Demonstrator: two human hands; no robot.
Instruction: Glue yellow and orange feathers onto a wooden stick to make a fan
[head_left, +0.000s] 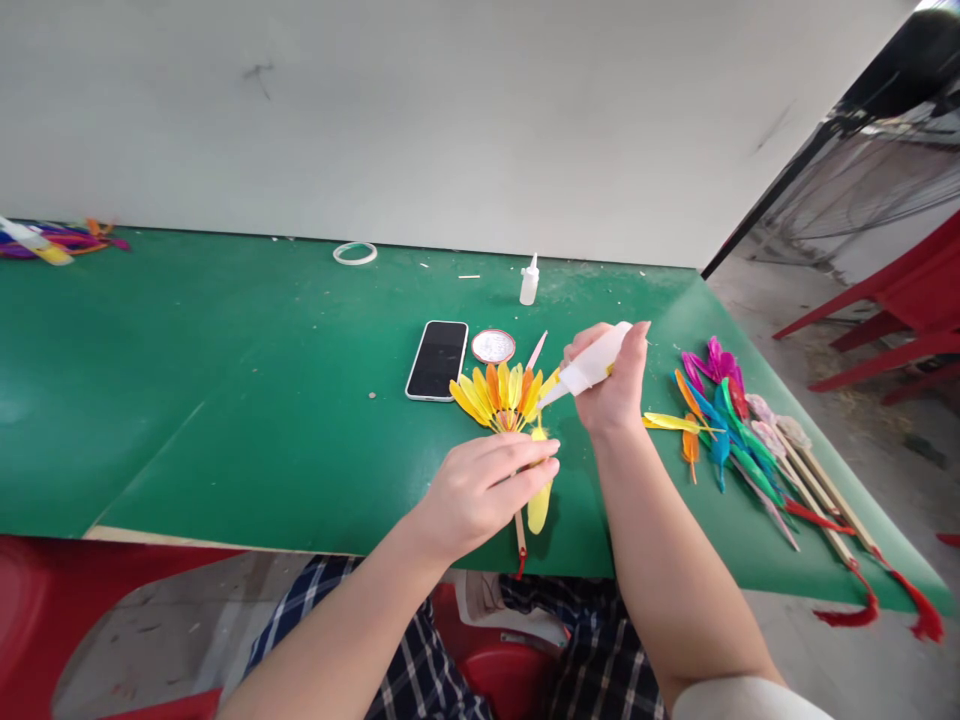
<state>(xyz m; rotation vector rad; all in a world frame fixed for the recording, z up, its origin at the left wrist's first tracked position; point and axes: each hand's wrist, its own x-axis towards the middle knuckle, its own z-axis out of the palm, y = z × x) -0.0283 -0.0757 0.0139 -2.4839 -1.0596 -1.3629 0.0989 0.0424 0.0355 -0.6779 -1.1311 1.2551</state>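
My left hand [484, 492] is closed with its fingertips pinching a yellow feather [538, 508], whose broad end hangs toward the table's front edge. My right hand [611, 395] grips a white glue bottle [596, 362], tilted so its nozzle points down and left at the upper end of that feather. Just beyond my left hand lies a fan of yellow and orange feathers [491, 392]. Its wooden handle [520, 530] shows below the hand and ends in a red cord; my fingers hide the middle of the fan.
Behind the fan are a phone [437, 360], a round lid [493, 346] and a small dropper bottle [529, 282]. At right lie loose coloured feathers [721, 410] and sticks with red tassels [814, 480]. A tape ring [355, 253] rests near the wall on the green table [247, 400].
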